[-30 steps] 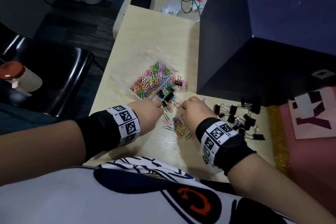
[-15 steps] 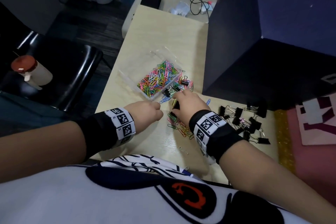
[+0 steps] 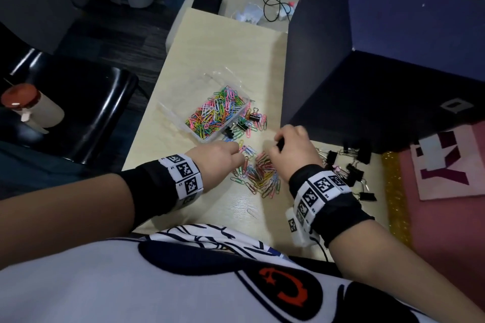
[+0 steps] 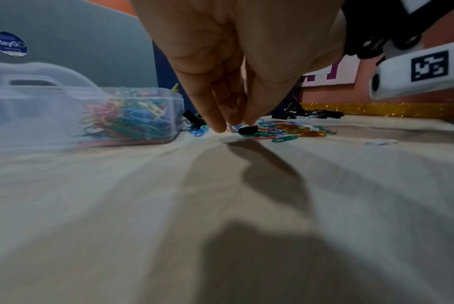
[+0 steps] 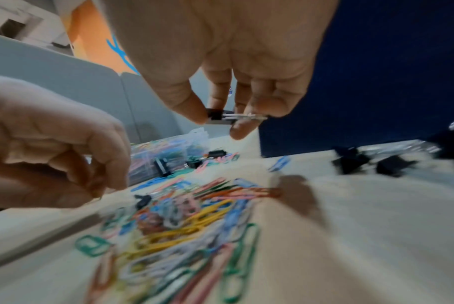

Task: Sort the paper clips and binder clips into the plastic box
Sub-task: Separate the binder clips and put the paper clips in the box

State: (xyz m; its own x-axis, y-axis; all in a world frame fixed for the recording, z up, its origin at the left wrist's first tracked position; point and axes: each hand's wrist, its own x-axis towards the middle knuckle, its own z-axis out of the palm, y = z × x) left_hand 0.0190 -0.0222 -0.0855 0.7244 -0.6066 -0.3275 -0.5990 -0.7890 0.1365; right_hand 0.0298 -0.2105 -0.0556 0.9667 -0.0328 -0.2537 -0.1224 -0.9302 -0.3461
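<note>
A clear plastic box (image 3: 168, 113) (image 4: 38, 115) holds a heap of coloured paper clips (image 3: 215, 113). More loose paper clips (image 3: 262, 178) (image 5: 194, 222) lie in a pile between my hands. My right hand (image 3: 278, 142) (image 5: 220, 121) hovers above the pile's far side and pinches a black binder clip (image 5: 218, 118) between thumb and fingers. My left hand (image 3: 237, 156) (image 4: 230, 123) points its bunched fingertips down at the pile's left edge; what they hold is hidden. A small black binder clip (image 4: 248, 130) lies just beside them. Several binder clips (image 3: 351, 170) sit to the right.
A few binder clips (image 3: 244, 124) and paper clips lie against the box's near right side. A tall dark blue partition (image 3: 367, 73) walls the table's right. A pink board (image 3: 446, 165) and gold strip (image 3: 393, 191) lie far right, a black chair (image 3: 78, 113) left.
My right hand reached left toward the clips near the box, then came back right and up with a binder clip pinched. My left hand has stayed near the pile's left edge.
</note>
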